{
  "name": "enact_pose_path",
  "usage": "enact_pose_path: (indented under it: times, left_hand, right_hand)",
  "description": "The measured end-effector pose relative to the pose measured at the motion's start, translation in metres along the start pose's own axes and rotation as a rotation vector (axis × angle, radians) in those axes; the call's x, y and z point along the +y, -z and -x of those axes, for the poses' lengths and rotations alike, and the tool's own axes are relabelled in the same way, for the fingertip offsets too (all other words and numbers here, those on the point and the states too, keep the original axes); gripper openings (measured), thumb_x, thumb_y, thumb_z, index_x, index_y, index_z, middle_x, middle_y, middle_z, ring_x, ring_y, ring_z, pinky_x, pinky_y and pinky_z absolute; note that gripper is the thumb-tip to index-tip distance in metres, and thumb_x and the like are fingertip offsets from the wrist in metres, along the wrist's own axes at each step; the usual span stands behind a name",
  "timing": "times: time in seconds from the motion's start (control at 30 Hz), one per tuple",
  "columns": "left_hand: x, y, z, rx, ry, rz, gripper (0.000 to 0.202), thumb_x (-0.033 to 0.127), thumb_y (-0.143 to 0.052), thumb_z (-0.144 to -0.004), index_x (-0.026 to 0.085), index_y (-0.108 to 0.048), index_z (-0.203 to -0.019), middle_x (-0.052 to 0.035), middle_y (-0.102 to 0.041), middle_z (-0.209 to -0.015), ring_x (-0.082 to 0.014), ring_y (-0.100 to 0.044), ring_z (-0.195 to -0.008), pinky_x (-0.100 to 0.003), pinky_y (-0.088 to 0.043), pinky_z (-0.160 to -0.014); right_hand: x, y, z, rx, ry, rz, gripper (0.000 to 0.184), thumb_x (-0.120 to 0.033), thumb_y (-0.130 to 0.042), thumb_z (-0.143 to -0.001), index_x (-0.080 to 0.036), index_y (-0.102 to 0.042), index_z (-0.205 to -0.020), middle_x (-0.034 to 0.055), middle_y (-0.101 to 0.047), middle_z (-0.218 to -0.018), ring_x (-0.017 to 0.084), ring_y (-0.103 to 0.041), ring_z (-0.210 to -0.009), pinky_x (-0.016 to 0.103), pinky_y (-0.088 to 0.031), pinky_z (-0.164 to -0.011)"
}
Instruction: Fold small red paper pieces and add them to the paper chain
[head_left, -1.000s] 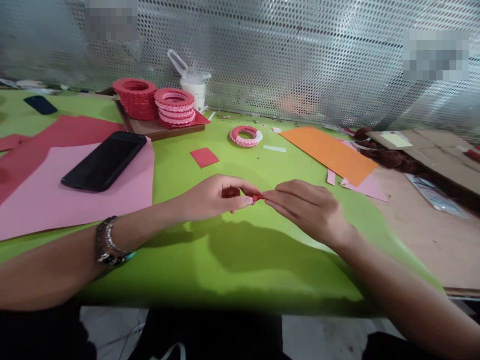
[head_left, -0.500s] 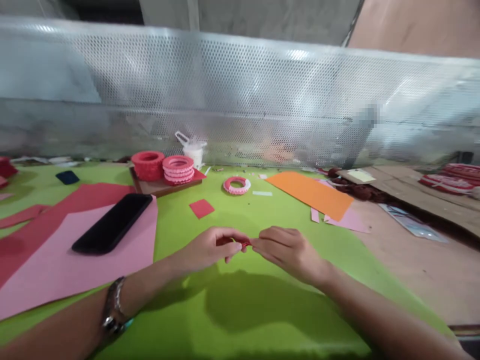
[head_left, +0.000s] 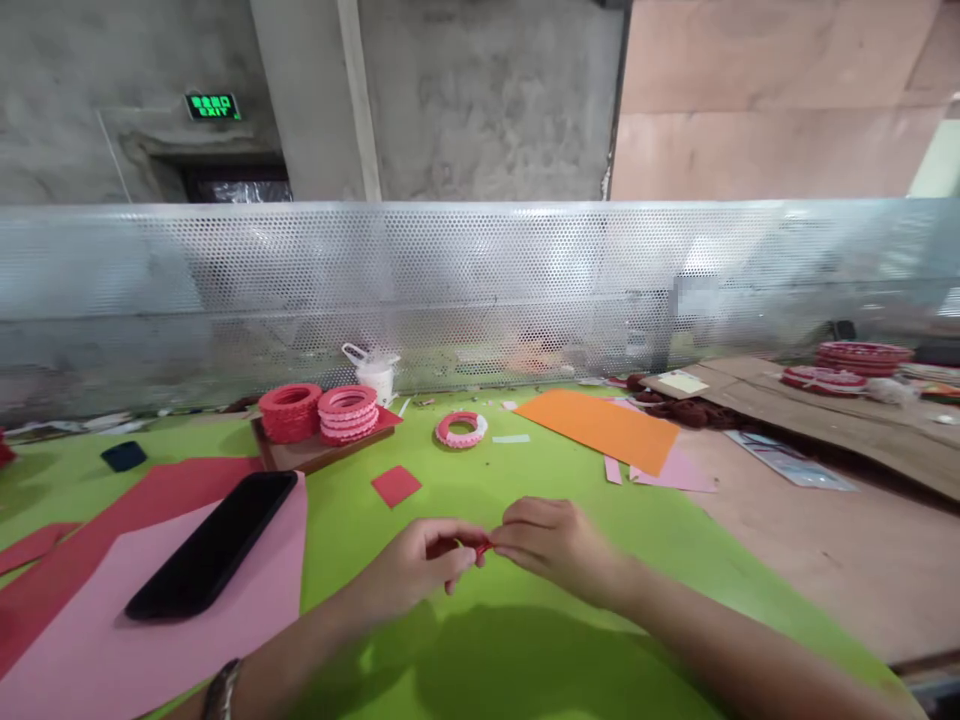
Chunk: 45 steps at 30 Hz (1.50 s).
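My left hand point(head_left: 427, 562) and my right hand point(head_left: 551, 540) meet above the green table top point(head_left: 420, 660). Between their fingertips is a small folded piece of red paper point(head_left: 484, 549), mostly covered by the fingers. Both hands pinch it, the left from one end and the right from the other. Beyond them lies a flat red paper square point(head_left: 396, 486). Farther back is a ring point(head_left: 461, 430) in red, pink and white with a ridged edge.
Red rings point(head_left: 290, 412) and pink rings point(head_left: 348, 414) are stacked on a brown tray point(head_left: 300, 457), by a white cup point(head_left: 376, 378). A black phone point(head_left: 214, 545) rests on pink paper point(head_left: 82, 640). Orange paper point(head_left: 600, 428) lies right of centre. A perforated metal screen point(head_left: 450, 290) stands behind.
The camera view has tilted up, so the table and hands sit lower and more wall shows. Both hands keep their pinch on the red paper.
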<state>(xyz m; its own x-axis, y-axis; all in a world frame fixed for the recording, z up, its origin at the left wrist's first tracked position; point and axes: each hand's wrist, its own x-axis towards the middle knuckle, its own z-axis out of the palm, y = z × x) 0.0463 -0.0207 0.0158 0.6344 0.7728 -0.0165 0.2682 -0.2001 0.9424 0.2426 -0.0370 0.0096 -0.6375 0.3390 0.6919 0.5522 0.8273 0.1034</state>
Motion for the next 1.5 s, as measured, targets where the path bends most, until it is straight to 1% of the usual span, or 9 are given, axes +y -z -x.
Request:
enact_pose_path:
  times: [0.2, 0.33, 0.47, 0.7, 0.97, 1.07, 1.2, 1.33, 1.5]
  left_hand:
    - [-0.004, 0.001, -0.001, -0.007, 0.021, -0.064, 0.031, 0.032, -0.051, -0.075, 0.012, -0.061, -0.095, -0.0023, -0.057, -0.077, -0.0088, -0.044, -0.056, -0.021, -0.037, -0.053]
    - [-0.005, 0.002, -0.002, -0.005, 0.009, -0.032, 0.031, 0.033, -0.052, -0.075, 0.010, -0.061, -0.095, -0.0041, -0.058, -0.079, -0.0081, -0.042, -0.055, -0.021, -0.036, -0.053]
    - [-0.005, 0.002, -0.002, -0.017, -0.008, -0.012, 0.030, 0.032, -0.052, -0.076, 0.010, -0.061, -0.094, -0.0065, -0.058, -0.084, -0.0079, -0.042, -0.056, -0.021, -0.037, -0.054]
    - [-0.012, 0.005, -0.003, -0.037, 0.005, -0.037, 0.033, 0.035, -0.052, -0.076, 0.010, -0.060, -0.097, -0.0049, -0.058, -0.079, -0.0091, -0.044, -0.058, -0.022, -0.037, -0.054]
    - [-0.013, 0.008, -0.004, -0.052, 0.020, 0.036, 0.030, 0.030, -0.052, -0.075, 0.010, -0.060, -0.096, -0.0055, -0.059, -0.084, -0.0081, -0.044, -0.058, -0.020, -0.038, -0.054]
    - [-0.011, 0.008, -0.003, -0.061, 0.035, -0.004, 0.030, 0.031, -0.053, -0.074, 0.010, -0.061, -0.094, -0.0042, -0.059, -0.080, -0.0080, -0.044, -0.057, -0.020, -0.036, -0.053]
    - [-0.010, 0.005, 0.000, -0.021, 0.000, -0.173, 0.035, 0.034, -0.049, -0.077, 0.009, -0.062, -0.098, -0.0014, -0.055, -0.064, -0.0103, -0.045, -0.056, -0.022, -0.036, -0.054]
    - [-0.010, 0.003, 0.000, 0.005, -0.005, -0.216, 0.036, 0.035, -0.048, -0.079, 0.010, -0.061, -0.101, -0.0026, -0.056, -0.066, -0.0120, -0.047, -0.058, -0.023, -0.037, -0.055]
    - [-0.007, 0.002, 0.001, -0.016, -0.002, -0.165, 0.036, 0.035, -0.049, -0.078, 0.009, -0.060, -0.101, -0.0038, -0.057, -0.069, -0.0123, -0.048, -0.059, -0.023, -0.038, -0.055]
  right_hand:
    - [-0.002, -0.004, 0.003, -0.103, 0.042, 0.188, 0.029, -0.023, -0.034, -0.092, -0.018, -0.062, -0.084, -0.0017, -0.054, -0.064, 0.007, -0.049, -0.050, 0.020, -0.036, -0.045]
    - [-0.002, -0.004, 0.004, -0.129, 0.073, 0.244, 0.026, -0.020, -0.035, -0.091, -0.017, -0.060, -0.084, -0.0017, -0.052, -0.062, 0.008, -0.048, -0.051, 0.022, -0.034, -0.044]
    - [-0.002, -0.004, 0.004, -0.123, 0.076, 0.245, 0.027, -0.019, -0.033, -0.092, -0.016, -0.058, -0.083, -0.0018, -0.051, -0.061, 0.007, -0.047, -0.049, 0.021, -0.034, -0.044]
    - [-0.004, -0.007, 0.005, -0.137, 0.084, 0.233, 0.023, -0.017, -0.035, -0.091, -0.017, -0.057, -0.084, -0.0018, -0.051, -0.064, 0.008, -0.046, -0.052, 0.022, -0.031, -0.045]
    - [-0.001, -0.002, 0.002, -0.152, 0.092, 0.229, 0.027, -0.016, -0.031, -0.092, -0.016, -0.055, -0.079, -0.0012, -0.051, -0.063, 0.009, -0.043, -0.051, 0.022, -0.031, -0.045]
    - [-0.004, 0.001, 0.000, -0.171, 0.115, 0.222, 0.031, -0.015, -0.027, -0.092, -0.015, -0.054, -0.078, -0.0001, -0.052, -0.063, 0.010, -0.043, -0.050, 0.023, -0.031, -0.045]
    - [-0.005, 0.000, -0.003, -0.186, 0.110, 0.179, 0.030, -0.016, -0.029, -0.092, -0.016, -0.053, -0.076, 0.0001, -0.055, -0.065, 0.011, -0.047, -0.053, 0.023, -0.032, -0.047]
    - [-0.003, -0.002, -0.001, -0.188, 0.086, 0.215, 0.029, -0.016, -0.031, -0.091, -0.016, -0.053, -0.073, -0.0013, -0.054, -0.060, 0.010, -0.045, -0.047, 0.023, -0.029, -0.042]
    - [-0.007, 0.002, 0.000, -0.239, 0.087, 0.227, 0.030, -0.011, -0.026, -0.090, -0.015, -0.055, -0.082, 0.0002, -0.057, -0.063, 0.011, -0.046, -0.044, 0.024, -0.031, -0.040]
